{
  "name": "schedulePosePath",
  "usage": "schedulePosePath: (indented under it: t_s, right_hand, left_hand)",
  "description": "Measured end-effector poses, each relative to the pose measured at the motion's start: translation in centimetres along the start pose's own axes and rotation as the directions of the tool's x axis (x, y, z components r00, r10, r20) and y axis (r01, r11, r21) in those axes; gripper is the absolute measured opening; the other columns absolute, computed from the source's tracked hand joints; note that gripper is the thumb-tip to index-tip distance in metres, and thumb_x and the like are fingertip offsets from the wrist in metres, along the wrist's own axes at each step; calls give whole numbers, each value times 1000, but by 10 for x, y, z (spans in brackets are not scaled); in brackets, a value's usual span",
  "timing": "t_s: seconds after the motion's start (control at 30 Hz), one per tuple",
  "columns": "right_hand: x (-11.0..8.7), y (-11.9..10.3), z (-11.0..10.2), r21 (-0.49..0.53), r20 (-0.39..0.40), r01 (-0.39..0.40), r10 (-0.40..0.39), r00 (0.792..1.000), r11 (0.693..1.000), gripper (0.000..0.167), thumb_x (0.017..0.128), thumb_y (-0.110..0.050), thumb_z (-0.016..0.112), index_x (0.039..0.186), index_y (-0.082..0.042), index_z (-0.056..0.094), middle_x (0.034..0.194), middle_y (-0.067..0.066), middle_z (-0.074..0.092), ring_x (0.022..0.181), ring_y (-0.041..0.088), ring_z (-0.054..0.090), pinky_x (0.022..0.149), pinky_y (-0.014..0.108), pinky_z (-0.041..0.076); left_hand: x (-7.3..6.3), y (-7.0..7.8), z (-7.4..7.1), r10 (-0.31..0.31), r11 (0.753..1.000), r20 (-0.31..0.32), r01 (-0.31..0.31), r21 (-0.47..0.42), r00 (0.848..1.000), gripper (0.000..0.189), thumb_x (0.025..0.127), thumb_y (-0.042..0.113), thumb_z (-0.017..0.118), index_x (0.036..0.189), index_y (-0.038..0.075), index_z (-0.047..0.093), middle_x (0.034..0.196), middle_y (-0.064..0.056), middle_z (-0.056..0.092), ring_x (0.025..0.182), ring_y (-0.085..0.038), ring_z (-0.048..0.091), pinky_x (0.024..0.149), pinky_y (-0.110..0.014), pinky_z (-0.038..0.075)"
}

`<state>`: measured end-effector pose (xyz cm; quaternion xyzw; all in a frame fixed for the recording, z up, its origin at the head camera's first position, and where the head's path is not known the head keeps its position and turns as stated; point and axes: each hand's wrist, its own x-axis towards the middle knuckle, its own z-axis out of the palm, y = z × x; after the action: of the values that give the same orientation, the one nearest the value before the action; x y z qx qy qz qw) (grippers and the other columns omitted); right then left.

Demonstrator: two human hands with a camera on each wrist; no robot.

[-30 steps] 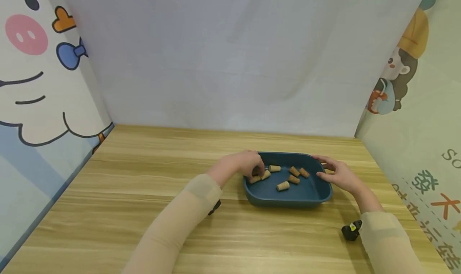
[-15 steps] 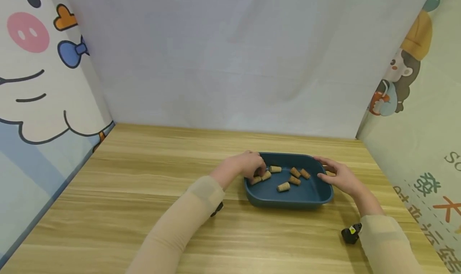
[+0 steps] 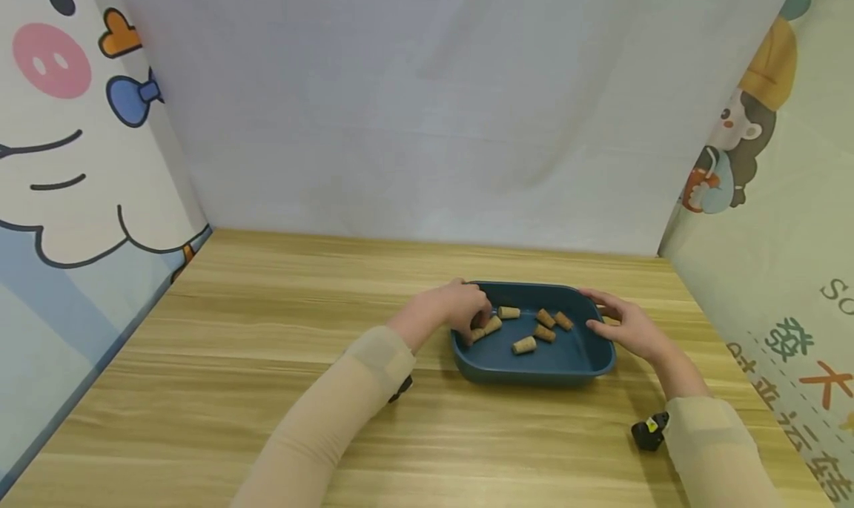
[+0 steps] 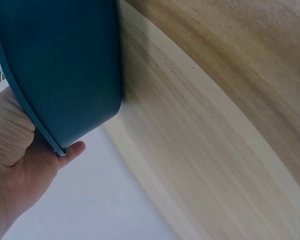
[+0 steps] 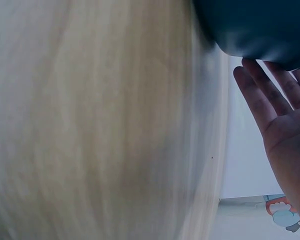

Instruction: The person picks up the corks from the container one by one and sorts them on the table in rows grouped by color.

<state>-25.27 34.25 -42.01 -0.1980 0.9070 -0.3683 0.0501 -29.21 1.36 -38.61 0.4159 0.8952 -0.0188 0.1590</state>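
A dark blue rectangular dish [image 3: 534, 374] with rounded corners stands on the table. Several short corks lie in it, among them a pale cork [image 3: 524, 345] and a browner cork [image 3: 563, 320]. My left hand [image 3: 460, 304] reaches over the dish's left rim, fingers bent down, and holds a cork [image 3: 477, 334] by the left wall; its fingertips are partly hidden. That cork lies end to end with another cork [image 3: 492, 325]. My right hand [image 3: 630, 330] holds the right rim, thumb over the edge and fingers along the outer wall. In the right wrist view those fingers touch the dish [image 5: 260, 30].
The wood-grain table [image 3: 267, 330] extends well to the left of the dish. A pale cloth backdrop [image 3: 427, 122] rises behind, with printed panels at both sides. A small black device [image 3: 649, 431] sits at the right sleeve.
The cork under my left fingers has shifted slightly right and now meets the neighbouring cork. My right hand and the dish stay where they were.
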Motion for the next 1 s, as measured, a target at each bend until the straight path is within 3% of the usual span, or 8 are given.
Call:
schedulePosePath:
  t_s: [0.17, 0.37, 0.6, 0.83, 1.0]
  right_hand:
    - [-1, 0, -1, 2, 3, -5, 5, 1000, 1000, 58, 95, -18, 58, 146, -7, 33, 147, 26, 33, 124, 51, 40, 94, 62, 41]
    - [0, 1, -1, -2, 8, -6, 6, 1000, 1000, 58, 95, -17, 58, 147, -8, 33, 147, 25, 32, 124, 51, 40, 94, 61, 40]
    - [0, -1, -1, -9, 17, -9, 9, 1000, 1000, 58, 95, -17, 57, 147, -7, 32, 147, 26, 32, 124, 51, 39, 94, 62, 40]
    - [0, -2, 1, -38, 3, 8, -8, 1000, 999, 56, 96, -15, 55, 146, -4, 33, 145, 27, 34, 120, 49, 44, 89, 57, 46]
    - [-2, -3, 0, -72, -23, 20, -22, 1000, 997, 53, 97, -14, 54, 145, -5, 36, 143, 28, 37, 119, 49, 46, 87, 55, 47]
  left_hand:
    - [0, -1, 2, 15, 999, -19, -16, -50, 1000, 21, 78, 30, 78, 93, 24, 64, 83, 13, 60, 87, -8, 54, 113, -47, 21]
    - [0, -4, 5, 22, 997, -45, -26, -78, 999, 15, 83, 26, 74, 94, 25, 65, 83, 14, 61, 94, -9, 53, 115, -49, 16]
    - [-2, -7, 6, 54, 995, -106, -62, -78, 993, 26, 86, 25, 67, 112, 23, 64, 88, 11, 63, 99, -12, 51, 116, -51, 13]
    - [-6, -11, 8, 77, 994, -158, -89, -71, 984, 35, 88, 27, 66, 122, 26, 62, 92, 11, 61, 97, -11, 49, 115, -47, 18]
    - [-10, -16, 9, 93, 990, -237, -114, -79, 967, 34, 87, 31, 66, 121, 23, 62, 93, 9, 61, 94, -11, 49, 106, -38, 32]
